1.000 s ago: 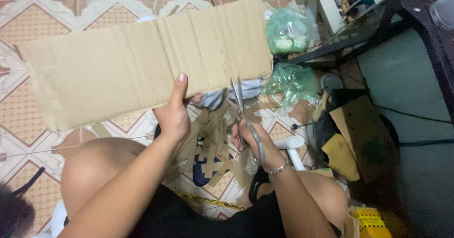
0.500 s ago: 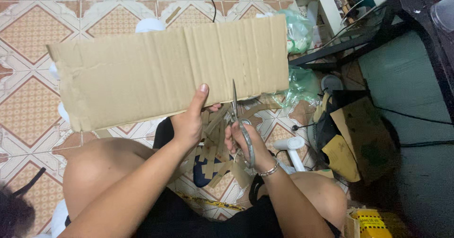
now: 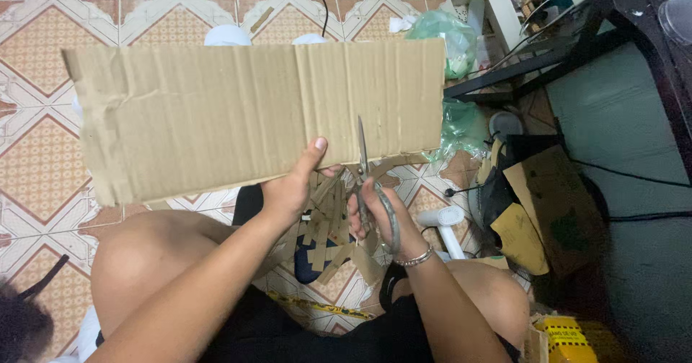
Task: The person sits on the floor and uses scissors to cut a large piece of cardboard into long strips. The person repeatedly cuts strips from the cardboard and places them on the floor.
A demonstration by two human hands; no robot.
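Item: cardboard sheet, brown, corrugated, long rectangle. Held in the air above the tiled floor and the person's knees; nothing carries it. Long axis runs left to right across the view, nearly level, the left end a touch lower. Flutes run across the short way, toward and away from the person. A fold crease crosses it near the middle. Left end ragged, with a taped strip along the edge.

Left hand: closed on the sheet's near edge, right of centre, thumb up on the facing side, fingers behind.

Right hand: closed through the handles of the scissors. Blades point away from the person, upright in the view, across the sheet's long axis. They enter the near edge just right of the left thumb; the tip lies partway up the sheet. Blades close together. Bracelet at the wrist.

Below the hands: heap of cut cardboard strips on the floor between the knees. Beyond the sheet's right end: green plastic bags.

Change from half a second before: sheet sits more level and fills more of the view; blades reach deeper into the near edge; left grip stays beside the cut.
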